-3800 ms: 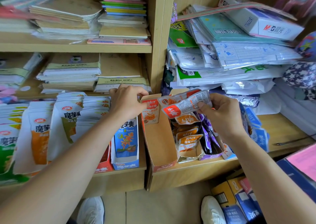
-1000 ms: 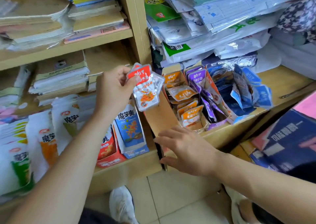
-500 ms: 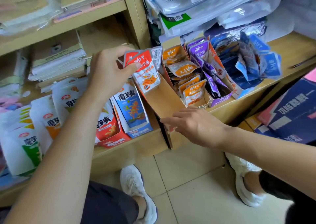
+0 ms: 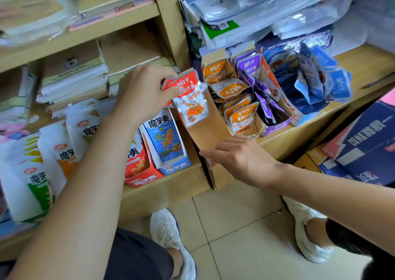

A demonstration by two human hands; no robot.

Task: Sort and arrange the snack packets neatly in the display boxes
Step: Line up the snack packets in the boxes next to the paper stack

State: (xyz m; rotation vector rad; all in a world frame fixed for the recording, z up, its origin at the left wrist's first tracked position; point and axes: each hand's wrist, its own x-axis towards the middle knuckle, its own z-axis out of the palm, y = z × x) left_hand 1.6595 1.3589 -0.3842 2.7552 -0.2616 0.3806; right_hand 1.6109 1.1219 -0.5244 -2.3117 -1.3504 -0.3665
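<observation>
- Over the last few seconds the red snack packets [image 4: 190,102] have passed from the right hand to the left hand [image 4: 145,91] — its grip now pinches their top edges, just above the back of the empty display box [image 4: 211,134].
- The right hand [image 4: 243,162] has dropped to that box's front lip, fingers straight, holding nothing — probably steadying it.
- The box looks ready for loading, but no packets are in it yet.
- The packets are small glossy sachets with red tops and silvery bodies, fanned out and hanging downward.
- The orange packets [image 4: 235,100] fill the box just right of the empty one.

Red-and-silver packets [image 4: 189,96] — orange, purple neighbours
</observation>
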